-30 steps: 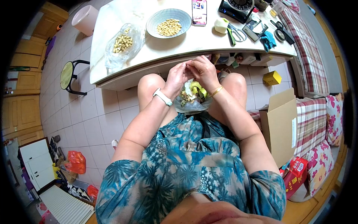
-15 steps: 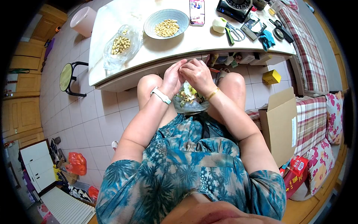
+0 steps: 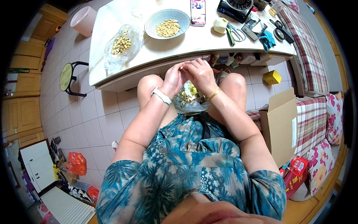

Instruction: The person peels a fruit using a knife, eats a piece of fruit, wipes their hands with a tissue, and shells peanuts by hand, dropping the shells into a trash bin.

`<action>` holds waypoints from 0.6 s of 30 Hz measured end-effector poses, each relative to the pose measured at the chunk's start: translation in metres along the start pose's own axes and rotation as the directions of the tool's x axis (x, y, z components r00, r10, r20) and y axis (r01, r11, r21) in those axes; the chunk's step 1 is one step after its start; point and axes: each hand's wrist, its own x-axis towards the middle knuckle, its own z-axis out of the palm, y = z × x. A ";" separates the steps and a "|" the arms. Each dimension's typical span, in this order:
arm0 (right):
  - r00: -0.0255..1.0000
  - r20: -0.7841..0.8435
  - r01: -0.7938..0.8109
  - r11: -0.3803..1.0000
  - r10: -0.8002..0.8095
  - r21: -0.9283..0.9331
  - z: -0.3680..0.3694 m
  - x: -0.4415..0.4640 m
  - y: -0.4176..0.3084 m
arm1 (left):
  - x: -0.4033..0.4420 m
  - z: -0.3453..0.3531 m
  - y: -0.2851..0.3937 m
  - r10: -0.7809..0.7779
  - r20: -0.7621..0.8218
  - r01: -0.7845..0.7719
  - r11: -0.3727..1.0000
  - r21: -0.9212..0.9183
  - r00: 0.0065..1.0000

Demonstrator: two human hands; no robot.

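Observation:
My left hand (image 3: pixel 173 80) and my right hand (image 3: pixel 200 77) meet fingertip to fingertip in front of the table edge. Both are closed around a small pale nut (image 3: pixel 181 68), mostly hidden by the fingers. Below them, between the knees, an open plastic bag (image 3: pixel 186 107) holds peelings and bits of shell. On the table, a blue-striped bowl (image 3: pixel 150 25) contains loose yellowish kernels (image 3: pixel 167 28). To its left lies a clear plastic bag (image 3: pixel 110 59) with tan nuts (image 3: pixel 121 44) in it.
On the table (image 3: pixel 160 50) are a phone (image 3: pixel 198 13), a partly peeled fruit (image 3: pixel 220 25), a green-handled peeler (image 3: pixel 230 37), scissors (image 3: pixel 238 34), a teal cloth (image 3: pixel 267 40) and a black appliance (image 3: pixel 235 9). A stool (image 3: pixel 67 77) stands left; a cardboard box (image 3: pixel 278 130) stands right.
My hands have shifted slightly and my fingers have turned, so the small pale nut between them now shows. The bowl and bags stay in place.

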 end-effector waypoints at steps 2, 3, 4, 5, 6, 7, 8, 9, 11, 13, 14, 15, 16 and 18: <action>1.000 -0.024 -0.011 1.000 0.011 0.000 -0.001 0.001 0.000 | -0.001 0.000 0.000 -0.006 0.024 0.007 1.000 -0.014 1.000; 1.000 -0.018 -0.025 1.000 0.025 0.003 -0.002 0.001 0.000 | -0.001 0.000 0.001 -0.013 0.030 0.013 1.000 -0.018 0.999; 0.999 -0.012 -0.040 0.999 0.040 0.006 -0.003 0.001 0.001 | -0.001 0.000 0.001 -0.020 0.037 0.020 1.000 -0.023 0.999; 0.999 -0.012 -0.040 0.999 0.040 0.005 -0.003 0.001 0.002 | 0.002 -0.003 0.000 -0.019 0.038 0.020 1.000 -0.023 0.999; 0.997 -0.017 -0.069 0.997 0.070 0.041 -0.001 0.000 0.005 | 0.006 -0.009 -0.002 -0.038 0.064 0.041 0.998 -0.052 0.997; 0.995 -0.021 -0.099 0.992 0.101 0.077 0.000 0.000 0.006 | 0.006 -0.009 -0.001 -0.055 0.090 0.063 0.995 -0.080 0.994; 0.995 -0.020 -0.099 0.992 0.101 0.077 0.001 0.000 0.007 | 0.006 -0.010 -0.001 -0.055 0.090 0.063 0.995 -0.080 0.994; 0.982 -0.038 -0.176 0.972 0.184 0.158 0.001 0.000 0.007 | 0.005 -0.010 -0.001 -0.047 0.082 0.053 0.996 -0.071 0.996; 0.933 -0.008 -0.342 0.896 0.359 0.284 0.003 -0.001 0.011 | 0.002 -0.005 0.002 -0.039 0.073 0.043 0.997 -0.062 0.997; 0.843 0.130 -0.498 0.666 0.522 0.556 0.007 0.001 0.020 | -0.001 0.003 0.003 -0.055 0.064 0.053 0.998 0.033 0.996; 0.728 0.312 -0.593 0.333 0.610 0.733 0.007 0.001 0.023 | -0.003 0.005 0.006 -0.055 0.064 0.053 0.998 0.033 0.996; 0.695 0.364 -0.571 0.168 0.620 0.803 0.004 0.000 0.027 | -0.005 0.008 0.009 -0.069 0.050 0.065 0.995 0.069 0.996; 0.647 0.427 -0.595 0.067 0.632 0.801 -0.001 0.002 0.029 | -0.006 0.009 0.010 -0.082 0.036 0.078 0.991 0.106 0.996; 0.555 0.551 -0.555 -0.216 0.624 0.803 -0.011 0.005 0.029 | -0.004 0.005 0.006 -0.067 -0.005 0.067 0.989 0.130 0.998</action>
